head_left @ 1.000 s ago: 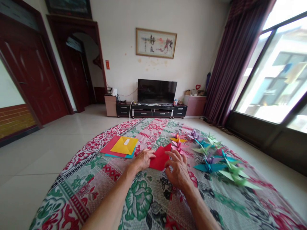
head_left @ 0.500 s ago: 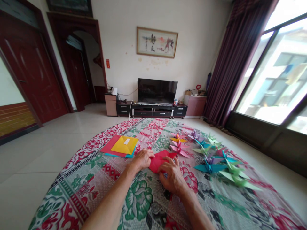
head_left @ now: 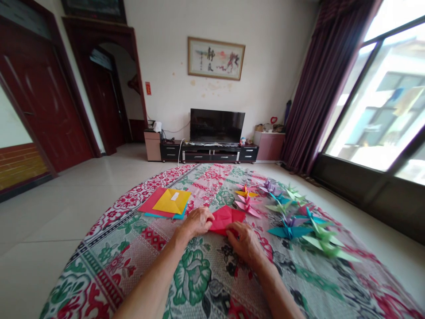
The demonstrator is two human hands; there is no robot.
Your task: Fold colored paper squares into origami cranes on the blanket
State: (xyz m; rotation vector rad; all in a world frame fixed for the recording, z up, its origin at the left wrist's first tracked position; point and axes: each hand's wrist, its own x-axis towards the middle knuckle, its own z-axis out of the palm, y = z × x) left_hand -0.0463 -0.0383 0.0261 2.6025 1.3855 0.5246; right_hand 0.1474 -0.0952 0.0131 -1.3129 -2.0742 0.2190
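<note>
A red sheet of origami paper [head_left: 226,218], creased and partly folded, lies on the patterned tablecloth between my hands. My left hand [head_left: 198,221] has its fingers closed on the paper's left edge. At the lower right edge, my right hand [head_left: 244,240] pinches the same sheet between thumb and fingers. Just beyond the paper on the right sit a pink paper crane [head_left: 247,206] and a yellow paper crane [head_left: 246,193]. The fingertips of both hands are partly hidden.
A stack of square paper, with a yellow sheet [head_left: 172,201] on top of red [head_left: 148,204] and blue, lies left of my hands. Several paper cranes, among them a blue crane [head_left: 290,231] and a green crane [head_left: 327,243], spread over the table's right side. A television [head_left: 217,126] stands beyond.
My right hand has shifted slightly right and off the paper's middle to its lower right edge. More of the red sheet shows, lying flatter. My left hand has stayed nearly still.
</note>
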